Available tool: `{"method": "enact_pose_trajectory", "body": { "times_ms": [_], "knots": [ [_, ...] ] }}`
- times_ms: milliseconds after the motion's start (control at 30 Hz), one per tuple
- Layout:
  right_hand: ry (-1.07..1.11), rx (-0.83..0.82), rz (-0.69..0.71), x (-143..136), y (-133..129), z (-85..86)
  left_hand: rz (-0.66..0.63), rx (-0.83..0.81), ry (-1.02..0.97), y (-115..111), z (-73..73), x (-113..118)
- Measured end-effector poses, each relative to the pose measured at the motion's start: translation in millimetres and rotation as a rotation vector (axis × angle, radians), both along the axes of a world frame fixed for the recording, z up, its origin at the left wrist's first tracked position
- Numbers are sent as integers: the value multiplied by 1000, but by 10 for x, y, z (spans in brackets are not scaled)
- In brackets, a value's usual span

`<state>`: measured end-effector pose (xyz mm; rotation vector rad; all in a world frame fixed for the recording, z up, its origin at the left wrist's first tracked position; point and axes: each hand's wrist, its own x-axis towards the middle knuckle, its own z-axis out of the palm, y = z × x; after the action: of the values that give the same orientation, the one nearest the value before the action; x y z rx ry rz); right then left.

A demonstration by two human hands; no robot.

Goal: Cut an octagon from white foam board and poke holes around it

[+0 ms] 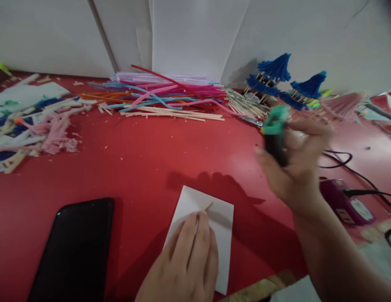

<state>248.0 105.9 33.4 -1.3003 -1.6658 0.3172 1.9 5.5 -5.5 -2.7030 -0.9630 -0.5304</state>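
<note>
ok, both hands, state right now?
Left hand: closed, fingertips holding a thin stick at the white card.
Right hand: closed, holding a black-and-green object, too blurred to identify.

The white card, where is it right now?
In the head view, the white card lies on the red table, low and near the middle, partly under the left hand and right of the black phone.

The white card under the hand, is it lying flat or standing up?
Lying flat: the white card is spread along the red table, with the left hand over part of it.
</note>
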Motion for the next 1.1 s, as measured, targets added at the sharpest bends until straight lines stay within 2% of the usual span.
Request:
{"method": "enact_pose_trajectory", "body": {
  "times_ms": [67,167,300,367,467,533,600,700,833,900,1000,1100],
  "knots": [
    [-271,12,-19,-5,44,-122,-18,-36,39,14,38,-23],
    [-495,-96,88,-47,114,-242,-58,-118,104,110,202,-77],
    [-559,-176,159,-111,172,-309,-37,-136,55,389,477,-204],
    [-553,-153,163,-124,194,-334,-80,-195,48,554,537,-289],
    [-569,-126,178,-119,223,-368,-208,-418,77,743,492,-404],
    [-588,-114,180,-111,229,-374,-225,-551,81,805,419,-444],
    [-592,-82,170,-112,214,-354,-195,-617,71,826,360,-441],
    [-523,9,227,-147,141,-273,-100,-589,82,827,341,-378],
    [-409,7,580,-245,5,-165,-45,-406,104,817,358,-304],
    [-423,-43,693,-300,-42,-147,-34,-317,94,802,349,-289],
    [-497,-112,724,-363,-66,-160,13,-290,75,789,344,-282],
    [-518,-122,721,-387,-57,-185,18,-449,65,831,381,-307]
  ]
}}
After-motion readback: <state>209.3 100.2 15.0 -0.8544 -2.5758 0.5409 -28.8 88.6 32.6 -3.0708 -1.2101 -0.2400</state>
